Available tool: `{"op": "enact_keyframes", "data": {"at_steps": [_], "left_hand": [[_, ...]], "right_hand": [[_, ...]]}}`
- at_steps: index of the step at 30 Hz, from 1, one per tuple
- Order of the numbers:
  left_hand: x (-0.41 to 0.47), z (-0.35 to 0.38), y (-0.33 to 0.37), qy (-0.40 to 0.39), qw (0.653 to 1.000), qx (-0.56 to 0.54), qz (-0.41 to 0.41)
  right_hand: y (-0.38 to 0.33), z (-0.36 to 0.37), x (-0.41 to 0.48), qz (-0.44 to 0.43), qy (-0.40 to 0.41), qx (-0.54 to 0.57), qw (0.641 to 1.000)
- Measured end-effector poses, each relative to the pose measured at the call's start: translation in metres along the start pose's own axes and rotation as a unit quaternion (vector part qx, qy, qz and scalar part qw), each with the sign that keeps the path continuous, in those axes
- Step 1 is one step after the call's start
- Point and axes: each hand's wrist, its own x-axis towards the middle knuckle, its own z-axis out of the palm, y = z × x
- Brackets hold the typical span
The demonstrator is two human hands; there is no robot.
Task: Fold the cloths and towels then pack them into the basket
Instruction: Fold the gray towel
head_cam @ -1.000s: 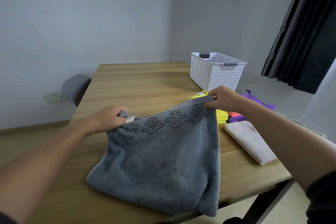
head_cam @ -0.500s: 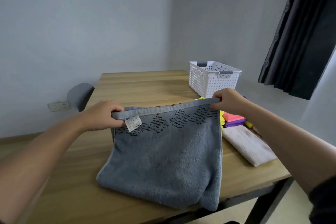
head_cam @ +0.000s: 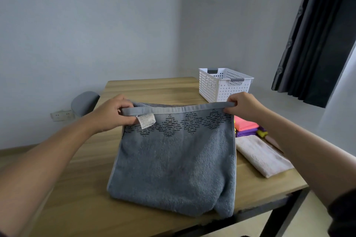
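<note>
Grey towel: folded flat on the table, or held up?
Held up, part-folded: left hand and right hand pinch the grey towel by its top hem; a second layer shows behind; the lower end rests on the table.

No word, number or brand can be read anywhere in the frame. The one thing that carries print is a small white care label (head_cam: pixel 145 120). It hangs under the top hem of the grey towel (head_cam: pixel 173 161), left of the middle of the frame, just beside the fingers (head_cam: pixel 129 121) of the left hand (head_cam: pixel 112 113). Rows of tiny marks cover it, too small and blurred to make out. The dark diamond shapes across the towel's upper band are a woven pattern of short dashes, not letters.
</note>
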Motion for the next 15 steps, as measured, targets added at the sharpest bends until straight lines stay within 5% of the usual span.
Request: {"op": "enact_keyframes", "data": {"at_steps": [6,15], "left_hand": [[0.003,0.006,0.005,0.148,0.970,-0.194,-0.011],[0.002,0.006,0.010,0.203,0.961,-0.176,-0.066]], "right_hand": [[-0.002,-0.004,-0.001,0.035,0.039,0.097,0.994],[0.000,-0.006,0.000,0.027,0.041,0.105,0.993]]}}
